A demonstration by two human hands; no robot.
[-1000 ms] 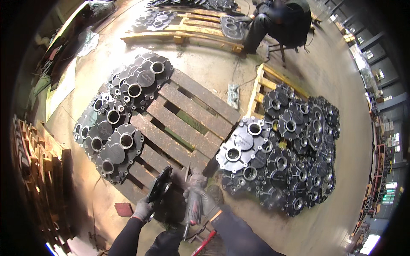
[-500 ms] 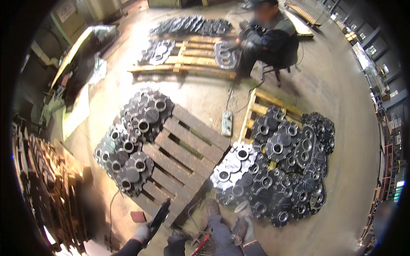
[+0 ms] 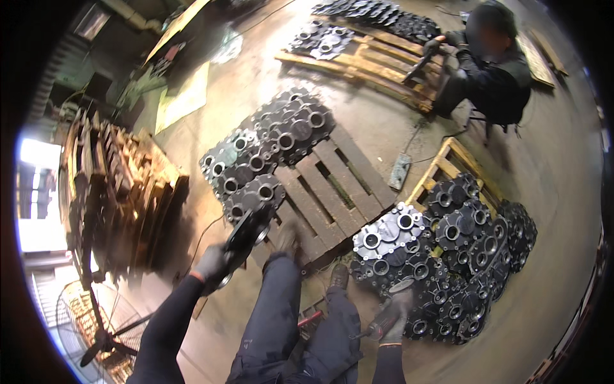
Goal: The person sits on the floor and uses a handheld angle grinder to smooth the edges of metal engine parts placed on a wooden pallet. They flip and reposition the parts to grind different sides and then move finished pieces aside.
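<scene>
My left hand (image 3: 210, 264), in a grey glove, grips the edge of a dark metal housing cover (image 3: 242, 238), held tilted, nearly edge-on. That cover hangs near the left corner of a brown pallet (image 3: 329, 198), in front of a pile of similar covers (image 3: 281, 137) with round holes. In my gloved right hand (image 3: 399, 308) is a hand-held disc grinder (image 3: 382, 322), its round disc (image 3: 401, 285) pointing forward. The disc overlaps the heap of dark covers (image 3: 441, 288) on the right; contact cannot be made out. A brighter silver cover (image 3: 387, 232) lies atop that heap.
Beyond, a seated co-worker (image 3: 492, 70) holds a dark tool over a yellowish pallet (image 3: 377, 61) bearing more covers. Wooden pallets (image 3: 115, 185) are stacked at left, near a caged fan (image 3: 99, 339). A cable runs from a grey box (image 3: 400, 171). Something red (image 3: 311, 319) lies between my legs.
My view has shifted, so the pallets appear farther right. My left hand has raised the housing cover forward, toward the piled covers. The grinder remains in my right hand.
</scene>
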